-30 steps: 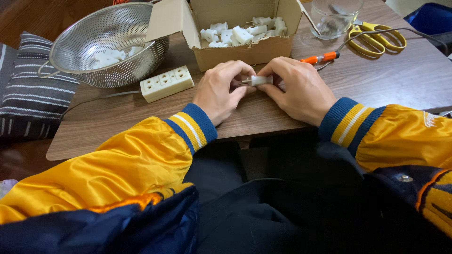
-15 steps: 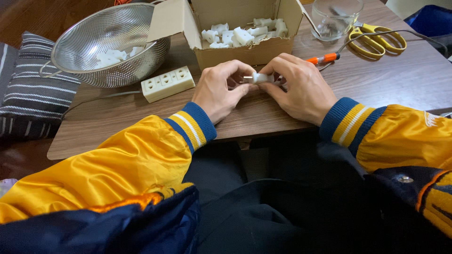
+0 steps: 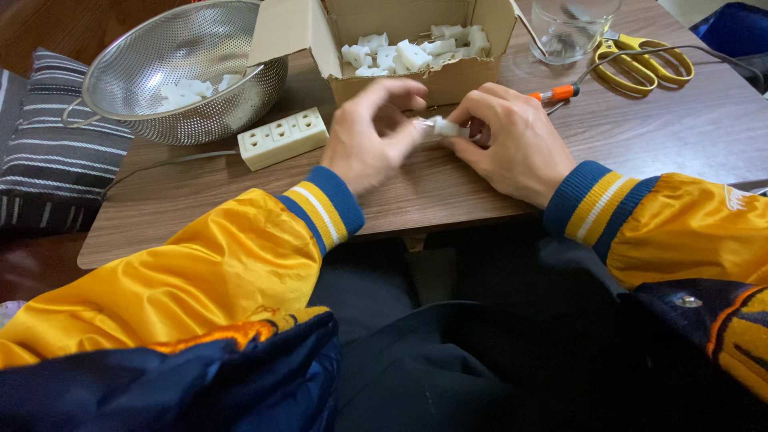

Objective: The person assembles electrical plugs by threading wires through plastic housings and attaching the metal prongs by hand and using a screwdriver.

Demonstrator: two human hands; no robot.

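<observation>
Both hands meet over the wooden table [image 3: 640, 136] just in front of a cardboard box [image 3: 424, 76]. My left hand [image 3: 372, 136] and my right hand [image 3: 512, 140] pinch a small white plastic part [image 3: 442, 126] between their fingertips. The left hand is blurred and slightly raised, its fingers curled over the part's left end. An orange-handled screwdriver [image 3: 556, 94] lies on the table just behind my right hand. The box holds several similar white plastic pieces [image 3: 408, 52].
A metal colander [image 3: 180, 72] with a few white pieces stands at the back left. A cream power strip [image 3: 282, 138] lies beside it. Yellow scissors [image 3: 640, 64] and a clear glass [image 3: 572, 28] are at the back right. A striped cushion [image 3: 48, 152] lies left of the table.
The hands have lifted a little off the table and the left hand's fingers have shifted over the white part. The view has moved closer to the table.
</observation>
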